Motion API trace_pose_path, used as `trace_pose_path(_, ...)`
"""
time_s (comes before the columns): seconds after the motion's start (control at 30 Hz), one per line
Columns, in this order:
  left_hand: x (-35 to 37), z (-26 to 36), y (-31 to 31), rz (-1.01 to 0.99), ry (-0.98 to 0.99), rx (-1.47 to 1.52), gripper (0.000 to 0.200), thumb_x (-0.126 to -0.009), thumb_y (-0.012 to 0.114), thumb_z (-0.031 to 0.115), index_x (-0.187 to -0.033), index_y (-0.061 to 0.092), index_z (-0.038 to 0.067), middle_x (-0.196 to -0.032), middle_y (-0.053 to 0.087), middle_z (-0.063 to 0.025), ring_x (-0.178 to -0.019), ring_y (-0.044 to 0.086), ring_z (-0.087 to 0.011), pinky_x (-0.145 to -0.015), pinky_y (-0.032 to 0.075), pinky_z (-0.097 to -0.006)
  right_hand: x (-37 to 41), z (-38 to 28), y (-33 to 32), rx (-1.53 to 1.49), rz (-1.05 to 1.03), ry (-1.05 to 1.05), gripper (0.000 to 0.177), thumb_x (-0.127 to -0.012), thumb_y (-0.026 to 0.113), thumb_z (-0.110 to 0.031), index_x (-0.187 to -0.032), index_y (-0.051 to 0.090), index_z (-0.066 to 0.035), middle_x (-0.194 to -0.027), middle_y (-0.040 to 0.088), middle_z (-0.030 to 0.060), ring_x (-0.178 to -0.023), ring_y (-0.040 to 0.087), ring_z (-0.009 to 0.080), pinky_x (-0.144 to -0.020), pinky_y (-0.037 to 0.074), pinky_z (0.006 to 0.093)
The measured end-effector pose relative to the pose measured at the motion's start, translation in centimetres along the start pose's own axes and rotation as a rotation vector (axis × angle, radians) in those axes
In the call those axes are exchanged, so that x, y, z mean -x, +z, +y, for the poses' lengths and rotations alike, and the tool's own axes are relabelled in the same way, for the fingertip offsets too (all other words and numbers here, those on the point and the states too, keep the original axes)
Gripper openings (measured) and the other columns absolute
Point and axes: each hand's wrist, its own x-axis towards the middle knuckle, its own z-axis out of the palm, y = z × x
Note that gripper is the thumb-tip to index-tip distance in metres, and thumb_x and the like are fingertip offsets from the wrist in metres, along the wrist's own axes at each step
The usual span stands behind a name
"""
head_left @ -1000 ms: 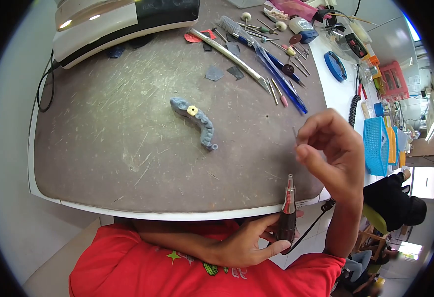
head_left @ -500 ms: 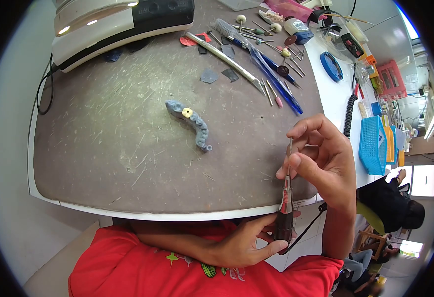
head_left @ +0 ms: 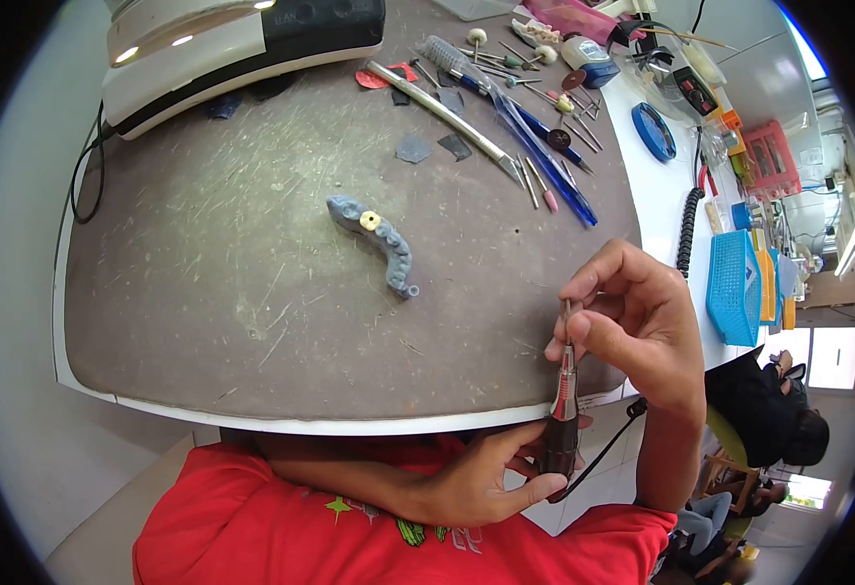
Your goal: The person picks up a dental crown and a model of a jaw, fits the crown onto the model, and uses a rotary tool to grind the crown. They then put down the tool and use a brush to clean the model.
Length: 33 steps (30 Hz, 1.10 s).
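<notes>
My left hand (head_left: 491,476) is closed round the dark body of a rotary handpiece (head_left: 561,429), held upright in view at the bench's front edge. My right hand (head_left: 637,327) pinches a thin metal bur (head_left: 568,320) between thumb and fingers. The bur's shank stands at the silver nose of the handpiece; its tip is partly hidden by the fingers. On the brown bench mat (head_left: 203,322) lies a grey dental model (head_left: 395,255), curved, with one yellowish crown (head_left: 370,221) on it. Neither hand touches the model.
A white and black machine (head_left: 252,58) stands at the back left. Burs, a silver knife (head_left: 447,117) and a blue pen (head_left: 554,166) lie at the back right. A blue basket (head_left: 735,288) sits on the right. Behind it is a person in black (head_left: 764,409).
My right hand has moved down toward the handpiece with the bur, and less of the shank shows above the nose. My left hand and the dental model have stayed in place.
</notes>
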Motion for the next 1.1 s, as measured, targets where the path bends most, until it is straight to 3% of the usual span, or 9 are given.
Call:
trace_pose_path(0.6, 0.0, -0.1, 0.1, 0.015, 0.021, 0.011, 0.059, -0.097, 0.061, 0.011, -0.147, 0.034, -0.003, -0.118, 0.063, -0.0104, -0.109, 0.062, -0.0155, -0.093, 0.052, -0.0314, 0.4, -0.3, 0.3, 0.019, 0.0, 0.018, 0.017, -0.09, 0.068, -0.005, -0.102, 0.062, 0.005, -0.086, 0.067, 0.0081, -0.079, 0.071, 0.0146, -0.068, 0.057, 0.0232)
trace_pose_path(0.7, -0.1, -0.3, 0.1, 0.017, 0.012, 0.02, 0.058, -0.096, 0.061, 0.011, -0.147, 0.034, -0.001, -0.118, 0.063, -0.0103, -0.109, 0.062, -0.0154, -0.093, 0.052, -0.0313, 0.7, -0.6, 0.9, -0.006, 0.156, 0.008, 0.018, -0.091, 0.067, -0.008, -0.103, 0.061, 0.005, -0.086, 0.067, 0.0074, -0.08, 0.071, 0.0147, -0.069, 0.057, 0.0236)
trace_pose_path(0.77, -0.1, -0.6, 0.1, 0.016, 0.025, 0.029, 0.059, -0.096, 0.061, 0.01, -0.147, 0.034, -0.001, -0.118, 0.063, -0.0102, -0.109, 0.062, -0.0156, -0.092, 0.052, -0.0313, 1.4, -0.2, 0.8, 0.224, 0.324, -0.088, 0.022, -0.09, 0.073, -0.016, -0.098, 0.064, 0.002, -0.079, 0.067, 0.0047, -0.072, 0.067, 0.0098, -0.061, 0.053, 0.0226)
trace_pose_path(0.8, -0.1, -0.7, 0.1, 0.014, 0.035, 0.037, 0.059, -0.096, 0.061, 0.009, -0.147, 0.034, -0.001, -0.118, 0.063, -0.0102, -0.109, 0.062, -0.0158, -0.092, 0.052, -0.0313, 2.0, -0.5, 0.4, 0.227, 0.321, -0.088, 0.022, -0.09, 0.073, -0.016, -0.098, 0.064, 0.002, -0.079, 0.067, 0.0047, -0.072, 0.067, 0.0098, -0.061, 0.053, 0.0226)
trace_pose_path(0.87, -0.1, -0.7, 0.2, 0.024, 0.057, 0.037, 0.056, -0.097, 0.061, 0.012, -0.145, 0.036, -0.001, -0.118, 0.063, -0.0109, -0.107, 0.062, -0.0171, -0.092, 0.053, -0.0335, 3.4, -1.3, -0.2, 0.697, 0.203, -0.045, 0.028, -0.084, 0.08, -0.026, -0.087, 0.066, -0.002, -0.065, 0.063, 0.0017, -0.059, 0.059, 0.0048, -0.05, 0.045, 0.0231)
trace_pose_path(0.9, -0.1, -0.7, 0.3, 0.033, 0.075, 0.036, 0.054, -0.097, 0.061, 0.015, -0.144, 0.038, 0.0, -0.118, 0.062, -0.0117, -0.106, 0.063, -0.0184, -0.092, 0.054, -0.0356, 4.0, -1.3, 0.3, 0.76, 0.221, 0.018, 0.04, -0.073, 0.086, -0.037, -0.074, 0.064, -0.004, -0.054, 0.056, 0.0007, -0.047, 0.051, 0.0056, -0.043, 0.037, 0.0253)
trace_pose_path(1.03, 0.0, -1.4, 0.1, 0.023, 0.087, 0.009, 0.051, -0.097, 0.062, 0.013, -0.141, 0.041, -0.001, -0.114, 0.061, -0.0103, -0.102, 0.064, -0.0174, -0.087, 0.055, -0.0332, 6.1, -1.6, 1.8, 0.931, 0.135, 0.073, 0.051, -0.062, 0.089, -0.047, -0.066, 0.061, -0.005, -0.052, 0.056, 0.0022, -0.043, 0.055, 0.0133, -0.042, 0.04, 0.0261)
trace_pose_path(1.1, 0.1, -0.9, 0.0, 0.021, 0.061, 0.051, 0.05, -0.096, 0.064, 0.012, -0.139, 0.043, -0.001, -0.109, 0.06, -0.0086, -0.098, 0.063, -0.0159, -0.083, 0.055, -0.0315, 6.7, -1.4, 2.4, 0.957, 0.134, 0.063, 0.051, -0.062, 0.089, -0.047, -0.066, 0.061, -0.005, -0.053, 0.057, 0.0023, -0.044, 0.057, 0.0134, -0.043, 0.041, 0.0262)
